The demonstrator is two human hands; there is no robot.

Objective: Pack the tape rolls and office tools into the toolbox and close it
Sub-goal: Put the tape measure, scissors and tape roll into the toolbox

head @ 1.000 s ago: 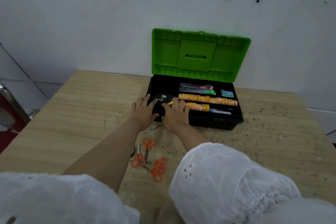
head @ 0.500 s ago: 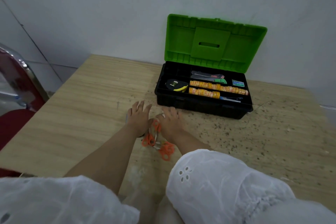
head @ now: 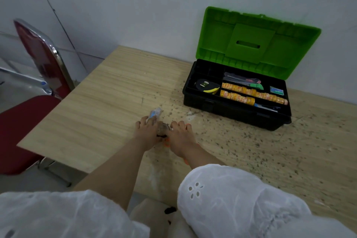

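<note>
We have open desk [head: 108, 102] to the left of our left hand [head: 147, 131], bare out to its edge, where a red chair [head: 38, 60] stands just beside it. Ahead of our right hand [head: 180, 138], a speckled strip of desk runs unblocked to the toolbox [head: 231, 110], whose black front wall rises in the way. Its green lid [head: 251, 42] stands open against the wall [head: 154, 6], so the tray is reachable from above and from the front. Orange tape rolls [head: 251, 92] fill the long slots, and a tape measure [head: 206, 86] fills the left one.
</note>
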